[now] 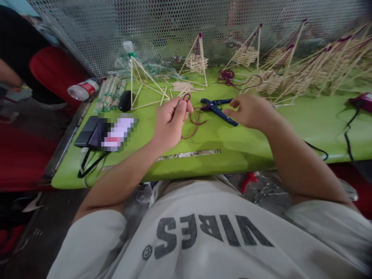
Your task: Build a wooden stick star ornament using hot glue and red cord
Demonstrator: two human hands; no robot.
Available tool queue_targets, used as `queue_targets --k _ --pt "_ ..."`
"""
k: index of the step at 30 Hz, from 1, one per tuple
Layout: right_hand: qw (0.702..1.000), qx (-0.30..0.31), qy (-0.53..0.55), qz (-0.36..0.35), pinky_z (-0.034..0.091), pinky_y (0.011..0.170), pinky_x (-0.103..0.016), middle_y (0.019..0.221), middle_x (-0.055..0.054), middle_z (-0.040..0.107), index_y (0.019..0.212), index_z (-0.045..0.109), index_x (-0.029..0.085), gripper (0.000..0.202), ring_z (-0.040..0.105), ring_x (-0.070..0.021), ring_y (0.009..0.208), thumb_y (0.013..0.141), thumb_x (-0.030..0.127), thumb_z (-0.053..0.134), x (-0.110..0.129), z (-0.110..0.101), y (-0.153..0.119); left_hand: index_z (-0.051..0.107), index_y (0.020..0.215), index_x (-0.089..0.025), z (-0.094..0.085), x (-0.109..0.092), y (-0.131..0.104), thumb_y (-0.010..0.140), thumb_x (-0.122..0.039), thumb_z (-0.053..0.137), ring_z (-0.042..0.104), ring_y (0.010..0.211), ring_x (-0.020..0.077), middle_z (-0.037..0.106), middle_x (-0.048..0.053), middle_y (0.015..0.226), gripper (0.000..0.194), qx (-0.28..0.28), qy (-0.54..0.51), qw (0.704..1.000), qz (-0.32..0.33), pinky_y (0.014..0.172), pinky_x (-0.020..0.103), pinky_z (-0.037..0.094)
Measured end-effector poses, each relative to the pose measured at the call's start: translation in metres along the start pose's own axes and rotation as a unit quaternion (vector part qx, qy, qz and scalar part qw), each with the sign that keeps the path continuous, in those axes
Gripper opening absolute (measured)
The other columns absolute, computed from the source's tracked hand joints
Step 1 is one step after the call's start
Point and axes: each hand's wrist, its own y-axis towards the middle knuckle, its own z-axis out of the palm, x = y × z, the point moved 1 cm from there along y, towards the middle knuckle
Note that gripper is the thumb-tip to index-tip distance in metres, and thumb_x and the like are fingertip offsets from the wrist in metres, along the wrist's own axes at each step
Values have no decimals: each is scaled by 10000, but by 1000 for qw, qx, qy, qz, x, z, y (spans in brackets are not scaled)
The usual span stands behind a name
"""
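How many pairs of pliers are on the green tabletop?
1: the dark blue pliers lie between the left hand and the right hand, handles spread. Others could be hidden among the stick frames.

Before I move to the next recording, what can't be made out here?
Phone screen, head view: pixelated, unreadable.
Purple cord, head view: the part within the left hand is hidden by that hand's grip.
Right hand, head view: blurred, so whether it touches the dark blue tool is unclear.
Far-right stick frames, head view: blurred, overlapping, cut off by the right edge.
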Motion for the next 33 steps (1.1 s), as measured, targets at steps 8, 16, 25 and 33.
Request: queue_targets --k 8,16,25,33 --pt "989 33 -138 45 637 1012 -585 1218 -322 864 1358 820 89 472 847 -467 1133 1187 482 624 32 33 41 761 879 -272 -16 -16 6 1135 -770 804 220 483 89 296 -76 627 561 -28 7 999 44 439 271 183" --pt "983 -117 -83 116 577 1016 -621 1257 -379 836 1473 729 105 538 812 -489 1150 1160 541 691 23 -4 32 708 766 -236 -38 -73 18 1180 -667 775 6 445 47 178 -103 572 602 -249 -66 949 180 388 271 -39" --pt "949 -281 138 31 480 851 -498 1054 -145 850 1724 589 223 713 627 -300 836 1093 529 720 9 -3 18 654 807 -260 -45 -63 19 1183 -616 800 127 464 69 378 -75 609 538 -260 -21 948 180 412 296 52" --pt "879 -86 430 -189 403 637 -402 752 0 516 891 752 285 321 480 -208 680 1027 546 880 92 11 -25 660 886 -258 -26 -12 18 1189 -758 716 510 513 87 761 -5 856 587 -115 44 989 83 476 286 402"
